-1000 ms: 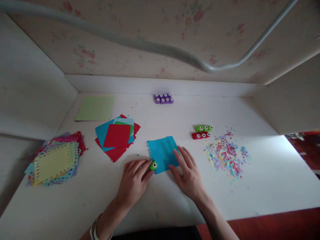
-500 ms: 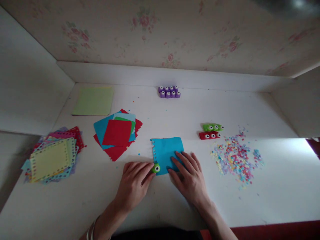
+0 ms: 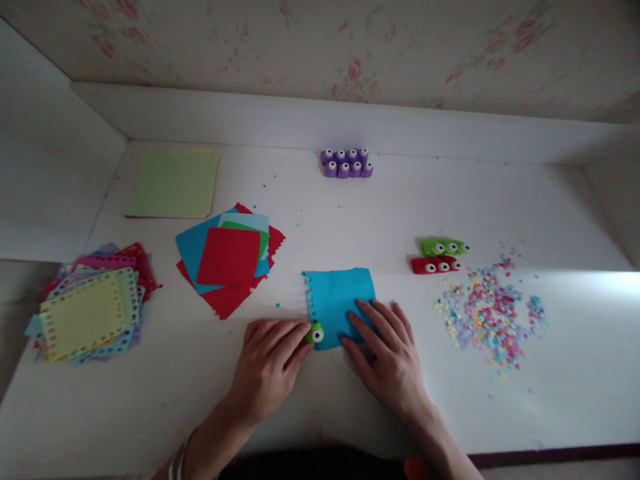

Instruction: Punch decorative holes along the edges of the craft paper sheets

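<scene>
A blue sheet of paper (image 3: 340, 293) lies flat on the white table in front of me, with a row of small punched notches along its left edge. My left hand (image 3: 273, 357) is closed around a small green craft punch (image 3: 315, 334), which sits at the sheet's lower left edge; a dark star shape shows on its white top. Spread over the sheet's right side, the fingers of my right hand (image 3: 390, 350) press it down and hold nothing.
Coloured sheets (image 3: 230, 257) and a pile of punched sheets (image 3: 85, 313) lie left, a pale green stack (image 3: 173, 183) behind. Purple punches (image 3: 347, 164) stand at the back. Green punches (image 3: 445, 247), red punches (image 3: 435, 266) and scattered confetti (image 3: 500, 310) are on the right.
The camera's view has shifted, so the table's things appear higher and more spread out. Both hands keep nearly the same places on the blue sheet and the punch.
</scene>
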Tool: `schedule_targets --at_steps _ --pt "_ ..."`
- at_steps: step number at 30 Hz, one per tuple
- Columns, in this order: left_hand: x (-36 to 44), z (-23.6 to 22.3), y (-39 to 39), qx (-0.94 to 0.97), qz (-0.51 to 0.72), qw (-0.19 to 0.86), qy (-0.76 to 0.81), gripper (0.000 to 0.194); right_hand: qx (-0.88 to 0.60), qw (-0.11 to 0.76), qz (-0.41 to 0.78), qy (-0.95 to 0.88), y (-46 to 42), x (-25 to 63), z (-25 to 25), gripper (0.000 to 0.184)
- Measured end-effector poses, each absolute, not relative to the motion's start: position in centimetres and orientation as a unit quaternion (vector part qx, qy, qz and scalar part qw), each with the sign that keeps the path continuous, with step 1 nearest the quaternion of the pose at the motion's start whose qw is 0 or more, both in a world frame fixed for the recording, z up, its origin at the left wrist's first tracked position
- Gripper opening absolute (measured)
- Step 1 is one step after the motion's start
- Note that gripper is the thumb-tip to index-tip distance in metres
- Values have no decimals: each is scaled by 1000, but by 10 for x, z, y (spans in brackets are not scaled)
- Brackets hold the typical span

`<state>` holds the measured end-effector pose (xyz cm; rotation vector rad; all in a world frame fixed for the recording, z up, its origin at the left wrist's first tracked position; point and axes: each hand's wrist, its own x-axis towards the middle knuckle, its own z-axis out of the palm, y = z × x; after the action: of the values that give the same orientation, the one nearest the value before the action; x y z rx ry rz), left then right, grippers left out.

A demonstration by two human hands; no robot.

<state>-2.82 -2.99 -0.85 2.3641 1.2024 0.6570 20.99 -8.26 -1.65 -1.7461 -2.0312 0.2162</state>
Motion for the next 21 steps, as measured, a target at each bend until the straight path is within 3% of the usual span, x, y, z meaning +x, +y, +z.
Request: schedule_targets --at_steps 12,17,21 --pt "-27 2 -30 835 217 238 445 37 -634 217 80 -738 -82 210 -16 41" --pt "-13 16 -20 810 192 238 501 19 -633 219 72 -739 -82 210 -16 41" --pt "-4 19 -14 817 168 228 503 17 -633 219 71 -740 -82 210 -15 39"
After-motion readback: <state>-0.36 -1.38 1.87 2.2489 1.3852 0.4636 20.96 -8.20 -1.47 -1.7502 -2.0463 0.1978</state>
